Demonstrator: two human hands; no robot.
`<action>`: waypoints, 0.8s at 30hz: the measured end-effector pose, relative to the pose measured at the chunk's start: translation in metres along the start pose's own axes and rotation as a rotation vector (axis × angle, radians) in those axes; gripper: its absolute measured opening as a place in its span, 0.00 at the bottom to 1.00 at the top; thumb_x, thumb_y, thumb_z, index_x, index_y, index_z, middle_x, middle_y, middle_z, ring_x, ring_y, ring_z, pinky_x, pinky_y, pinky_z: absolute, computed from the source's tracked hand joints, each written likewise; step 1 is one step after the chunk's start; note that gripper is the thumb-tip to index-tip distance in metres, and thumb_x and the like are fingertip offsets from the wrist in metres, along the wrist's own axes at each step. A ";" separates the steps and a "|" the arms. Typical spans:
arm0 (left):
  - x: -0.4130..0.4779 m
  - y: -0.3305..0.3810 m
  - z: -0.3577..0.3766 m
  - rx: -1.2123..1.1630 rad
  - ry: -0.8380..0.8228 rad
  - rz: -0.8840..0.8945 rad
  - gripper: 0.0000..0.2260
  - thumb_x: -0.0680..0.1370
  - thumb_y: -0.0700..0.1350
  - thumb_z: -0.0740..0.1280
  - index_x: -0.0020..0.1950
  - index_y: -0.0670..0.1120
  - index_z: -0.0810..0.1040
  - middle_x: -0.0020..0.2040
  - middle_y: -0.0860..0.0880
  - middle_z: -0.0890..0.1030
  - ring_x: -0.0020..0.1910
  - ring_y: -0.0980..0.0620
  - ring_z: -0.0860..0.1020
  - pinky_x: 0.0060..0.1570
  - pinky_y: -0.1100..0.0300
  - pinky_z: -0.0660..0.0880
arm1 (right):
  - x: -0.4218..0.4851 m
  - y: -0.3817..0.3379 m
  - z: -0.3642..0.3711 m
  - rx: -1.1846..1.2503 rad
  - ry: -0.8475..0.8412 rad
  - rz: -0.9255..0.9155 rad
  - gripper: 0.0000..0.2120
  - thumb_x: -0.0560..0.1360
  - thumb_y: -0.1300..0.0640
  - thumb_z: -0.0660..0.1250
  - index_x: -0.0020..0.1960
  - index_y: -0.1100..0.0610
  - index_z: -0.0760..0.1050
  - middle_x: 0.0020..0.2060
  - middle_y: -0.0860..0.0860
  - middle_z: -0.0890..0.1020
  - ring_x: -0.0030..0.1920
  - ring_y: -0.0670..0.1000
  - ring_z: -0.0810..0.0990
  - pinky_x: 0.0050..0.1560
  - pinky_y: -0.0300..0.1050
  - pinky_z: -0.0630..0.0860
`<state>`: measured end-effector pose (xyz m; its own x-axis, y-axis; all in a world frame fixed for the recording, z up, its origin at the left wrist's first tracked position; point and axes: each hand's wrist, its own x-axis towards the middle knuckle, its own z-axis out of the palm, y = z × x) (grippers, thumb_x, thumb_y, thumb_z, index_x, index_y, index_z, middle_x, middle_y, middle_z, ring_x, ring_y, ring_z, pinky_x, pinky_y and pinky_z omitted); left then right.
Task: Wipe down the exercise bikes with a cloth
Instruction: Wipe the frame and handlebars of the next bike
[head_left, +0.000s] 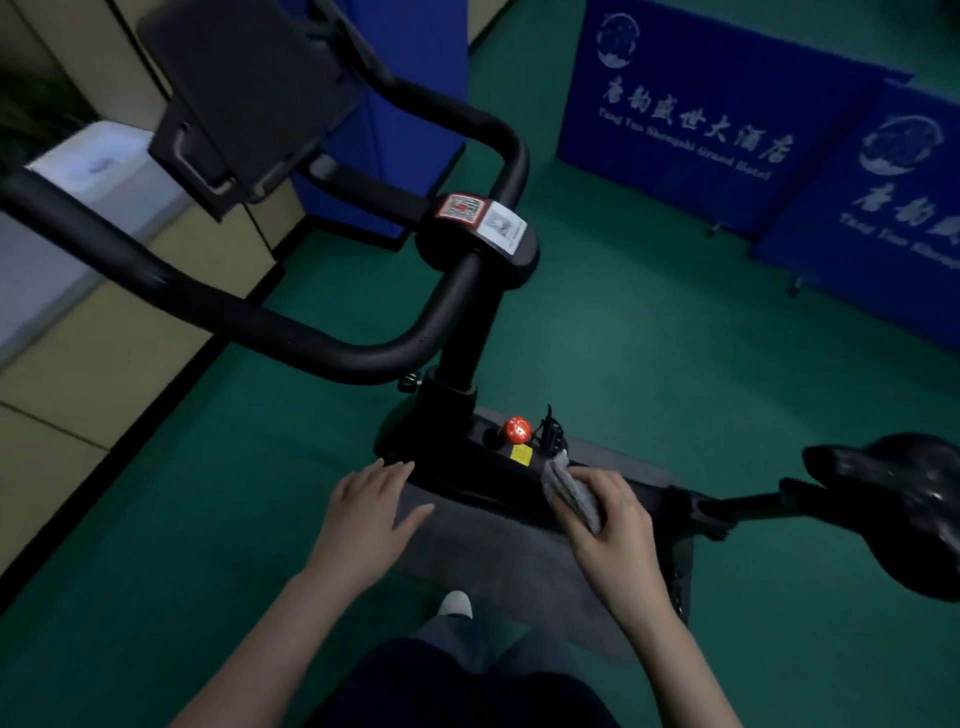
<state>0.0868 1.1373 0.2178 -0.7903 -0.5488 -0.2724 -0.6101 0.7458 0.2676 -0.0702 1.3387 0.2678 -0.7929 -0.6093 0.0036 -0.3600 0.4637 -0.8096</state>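
Observation:
A black exercise bike (457, 332) stands below me on a grey mat (467, 545). Its handlebar loops across the upper left and its saddle (898, 499) is at the right. My right hand (608, 519) grips a folded grey cloth (569, 488) and presses it on the bike's black frame just behind the red knob (516, 429). My left hand (366, 514) is flat, fingers straight, with the fingertips touching the frame's left edge.
Blue folding screens (727, 119) with white lettering stand on the green floor (649, 338) at the right and back. A beige wall and a white box (98, 171) lie to the left. My shoe (456, 604) shows on the mat below the hands.

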 end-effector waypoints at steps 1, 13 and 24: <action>-0.001 0.000 -0.001 -0.007 0.008 -0.019 0.30 0.79 0.64 0.50 0.76 0.50 0.57 0.75 0.53 0.62 0.75 0.53 0.56 0.73 0.55 0.53 | 0.005 -0.002 -0.001 0.007 -0.014 -0.010 0.08 0.73 0.60 0.71 0.52 0.54 0.79 0.47 0.46 0.79 0.48 0.38 0.76 0.46 0.24 0.68; -0.013 0.020 -0.013 -0.170 0.215 -0.435 0.29 0.79 0.62 0.53 0.76 0.49 0.57 0.76 0.51 0.61 0.75 0.53 0.57 0.72 0.57 0.52 | 0.104 -0.055 -0.033 0.110 -0.222 -0.388 0.08 0.73 0.61 0.71 0.49 0.51 0.78 0.43 0.43 0.78 0.45 0.40 0.77 0.43 0.26 0.67; -0.025 0.038 -0.038 -0.302 0.499 -0.738 0.28 0.79 0.60 0.55 0.75 0.50 0.59 0.74 0.53 0.63 0.73 0.54 0.59 0.71 0.56 0.54 | 0.155 -0.121 -0.018 0.288 -0.535 -0.761 0.11 0.72 0.65 0.71 0.53 0.56 0.78 0.49 0.48 0.79 0.51 0.43 0.78 0.49 0.27 0.70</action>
<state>0.0806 1.1649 0.2704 -0.0886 -0.9942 -0.0601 -0.8999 0.0540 0.4327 -0.1584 1.2000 0.3774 -0.0445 -0.9257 0.3757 -0.4933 -0.3066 -0.8140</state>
